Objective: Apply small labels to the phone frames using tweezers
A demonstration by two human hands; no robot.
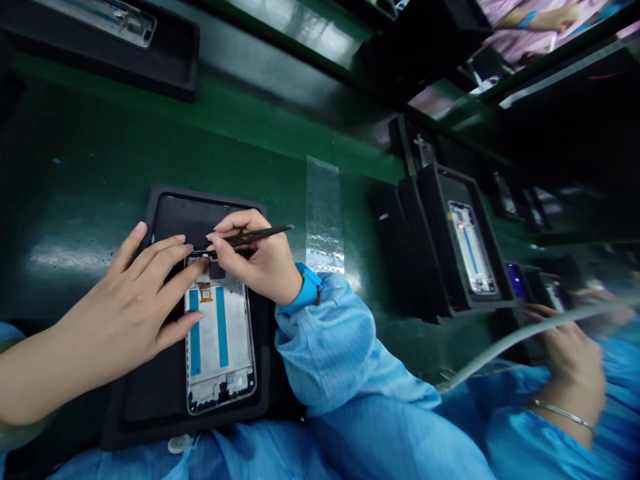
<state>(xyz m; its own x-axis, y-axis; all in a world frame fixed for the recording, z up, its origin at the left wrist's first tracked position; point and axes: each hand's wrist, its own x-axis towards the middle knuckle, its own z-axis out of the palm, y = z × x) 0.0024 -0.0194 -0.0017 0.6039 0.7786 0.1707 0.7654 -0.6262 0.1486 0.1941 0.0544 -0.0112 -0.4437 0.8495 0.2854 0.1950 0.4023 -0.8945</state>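
Note:
A phone frame (223, 333) with two blue strips and a small orange-brown flex connector (205, 292) lies in a black foam tray (145, 400) in front of me. My left hand (145, 287) rests over its upper left part, fingers spread, the index fingertip pressing near the top of the frame. My right hand (260, 260) pinches black tweezers (255, 235) above the frame's top edge. The tweezers' tips are hidden among the fingers, so I cannot tell whether they hold anything. A blue wrist strap (306, 285) circles my right wrist.
Stacked black trays (430, 240) stand to the right, the top one holding another phone frame (471, 247). Another tray (185, 60) lies at upper left. A clear film strip (324, 213) lies on the green table (240, 153). A co-worker's hand (573, 353) and a pale cable (520, 337) are at right.

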